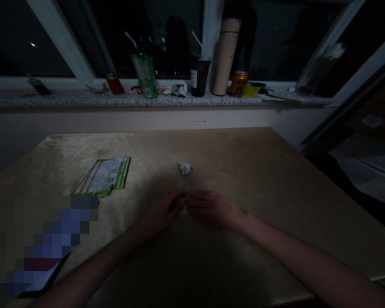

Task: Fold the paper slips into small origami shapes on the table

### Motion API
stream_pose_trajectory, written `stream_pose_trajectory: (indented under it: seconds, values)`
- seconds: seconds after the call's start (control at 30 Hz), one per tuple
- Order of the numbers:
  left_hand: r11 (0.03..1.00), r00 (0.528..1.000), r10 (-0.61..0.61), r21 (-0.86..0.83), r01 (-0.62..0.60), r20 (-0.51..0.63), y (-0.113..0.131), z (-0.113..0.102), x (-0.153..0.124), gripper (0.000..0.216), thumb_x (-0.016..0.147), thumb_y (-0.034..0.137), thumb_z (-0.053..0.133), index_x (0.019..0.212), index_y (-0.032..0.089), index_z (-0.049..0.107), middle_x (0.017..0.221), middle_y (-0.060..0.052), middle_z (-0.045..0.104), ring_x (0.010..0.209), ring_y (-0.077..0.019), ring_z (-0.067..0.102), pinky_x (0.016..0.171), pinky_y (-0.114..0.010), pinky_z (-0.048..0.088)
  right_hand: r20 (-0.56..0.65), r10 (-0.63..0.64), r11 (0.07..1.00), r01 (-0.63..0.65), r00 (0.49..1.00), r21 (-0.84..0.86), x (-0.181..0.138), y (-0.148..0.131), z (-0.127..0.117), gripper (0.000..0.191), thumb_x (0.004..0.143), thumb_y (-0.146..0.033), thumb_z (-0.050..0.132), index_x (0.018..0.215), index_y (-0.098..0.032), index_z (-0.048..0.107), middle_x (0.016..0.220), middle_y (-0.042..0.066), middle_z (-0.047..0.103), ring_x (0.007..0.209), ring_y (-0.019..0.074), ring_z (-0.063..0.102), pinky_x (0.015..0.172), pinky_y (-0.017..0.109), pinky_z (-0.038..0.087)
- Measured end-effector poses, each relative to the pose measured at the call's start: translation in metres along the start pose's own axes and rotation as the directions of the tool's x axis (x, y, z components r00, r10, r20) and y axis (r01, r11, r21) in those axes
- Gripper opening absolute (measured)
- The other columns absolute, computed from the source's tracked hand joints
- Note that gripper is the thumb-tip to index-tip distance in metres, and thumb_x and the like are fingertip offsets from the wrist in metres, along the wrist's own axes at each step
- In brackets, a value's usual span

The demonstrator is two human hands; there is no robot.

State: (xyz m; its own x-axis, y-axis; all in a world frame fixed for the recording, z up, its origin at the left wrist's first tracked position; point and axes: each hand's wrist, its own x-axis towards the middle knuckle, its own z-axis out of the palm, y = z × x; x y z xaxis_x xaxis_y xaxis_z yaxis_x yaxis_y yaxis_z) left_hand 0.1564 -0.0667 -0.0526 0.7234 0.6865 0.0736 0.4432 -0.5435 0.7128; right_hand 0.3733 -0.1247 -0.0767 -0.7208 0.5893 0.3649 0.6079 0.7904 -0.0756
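Over the middle of the tan table (244,179), my left hand (162,209) and my right hand (211,207) meet with fingertips close together. Between them shows a small whitish piece (183,210) that looks like paper; dim light and my fingers hide most of it. Both hands are closed around this piece. Just beyond my fingers lies a small folded paper (185,168) with green and white print. To the left, printed green-and-white leaflets (104,175) overlap in a loose stack.
A pixelated flat device (51,244) lies by my left forearm. Along the granite windowsill (115,100) stand a green bottle (144,75), a dark cup with a straw (199,77), a tall pinkish flask (225,60), an orange can (238,83) and a red jar (114,84).
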Motion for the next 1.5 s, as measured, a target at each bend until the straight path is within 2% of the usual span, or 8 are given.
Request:
stream_pose_trajectory:
  seconds: [0.2,0.33,0.47,0.5,0.6,0.77,1.03,1.5]
  values:
    - [0.999,1.000,0.031,0.031,-0.031,-0.001,-0.004,0.004,0.000,0.025,0.092,0.031,0.048,0.113,0.021,0.055,0.102,-0.005,0.064,0.089,-0.0201,0.061,0.081,-0.034,0.049,-0.067,0.071,0.991,-0.063,0.995,0.118,0.003,-0.003,-0.005,0.030,0.092,-0.020,0.045,0.116,-0.015,0.062,0.120,0.006,0.065,0.117,0.0167,0.056,0.102,0.031,0.043]
    - [0.993,0.993,0.098,0.070,-0.094,-0.058,-0.013,0.003,-0.001,0.024,0.094,0.027,0.044,0.114,0.021,0.056,0.115,-0.007,0.060,0.104,-0.0204,0.058,0.091,-0.035,0.046,-0.048,0.068,0.992,-0.063,0.997,0.106,0.004,-0.005,-0.007,0.027,0.093,-0.020,0.046,0.112,-0.016,0.064,0.114,0.004,0.068,0.114,0.0169,0.059,0.104,0.033,0.040]
    - [0.941,0.980,0.159,0.317,-0.114,-0.118,-0.017,-0.003,-0.007,0.028,0.093,0.022,0.041,0.115,0.018,0.058,0.131,-0.011,0.050,0.117,-0.0242,0.051,0.096,-0.040,0.044,-0.008,0.081,0.994,-0.080,0.997,0.073,0.001,-0.002,-0.007,0.026,0.093,-0.023,0.046,0.113,-0.021,0.063,0.126,0.006,0.061,0.118,0.0163,0.055,0.109,0.039,0.032]
    - [0.907,0.977,0.178,0.404,-0.118,-0.114,-0.014,-0.002,-0.011,0.029,0.093,0.020,0.040,0.115,0.018,0.059,0.130,-0.011,0.052,0.117,-0.0258,0.051,0.096,-0.043,0.043,0.007,0.090,0.994,-0.090,0.996,0.068,0.000,-0.002,-0.007,0.027,0.093,-0.023,0.046,0.114,-0.022,0.063,0.129,0.007,0.059,0.119,0.0161,0.054,0.110,0.040,0.030]
    - [0.799,0.974,0.211,0.559,-0.222,0.085,0.007,0.007,-0.025,0.039,0.090,0.010,0.037,0.123,0.018,0.056,0.127,-0.010,0.058,0.113,-0.0248,0.055,0.095,-0.042,0.044,0.014,0.111,0.991,-0.111,0.994,0.074,-0.001,0.000,-0.007,0.027,0.094,-0.024,0.045,0.114,-0.023,0.062,0.132,0.008,0.056,0.120,0.0162,0.052,0.109,0.043,0.026]
    - [0.672,0.984,0.166,0.724,-0.155,0.057,0.038,0.036,-0.048,0.041,0.091,0.028,0.042,0.123,0.007,0.057,0.127,-0.020,0.057,0.113,-0.0315,0.057,0.094,-0.045,0.044,-0.022,0.126,0.988,-0.123,0.992,0.096,0.000,-0.001,-0.008,0.023,0.093,-0.025,0.047,0.109,-0.023,0.064,0.130,0.009,0.058,0.117,0.0177,0.053,0.103,0.043,0.029]
    - [0.709,0.978,0.207,0.686,-0.163,0.019,0.021,0.035,-0.054,0.061,0.090,0.049,0.043,0.136,0.009,0.044,0.137,-0.018,0.049,0.123,-0.0299,0.049,0.101,-0.042,0.039,-0.057,0.147,0.987,-0.143,0.987,0.069,0.003,-0.003,-0.009,0.026,0.092,-0.023,0.047,0.110,-0.021,0.065,0.125,0.011,0.059,0.117,0.0187,0.052,0.103,0.041,0.032]
    - [0.739,0.985,0.164,0.654,-0.161,0.057,0.023,0.023,-0.050,0.058,0.089,0.047,0.046,0.134,0.010,0.047,0.136,-0.017,0.050,0.119,-0.0307,0.053,0.099,-0.042,0.042,0.007,0.194,0.980,-0.195,0.981,0.039,0.000,0.001,-0.022,0.024,0.091,-0.030,0.053,0.111,-0.029,0.068,0.130,0.006,0.055,0.129,0.0244,0.038,0.111,0.053,0.018]
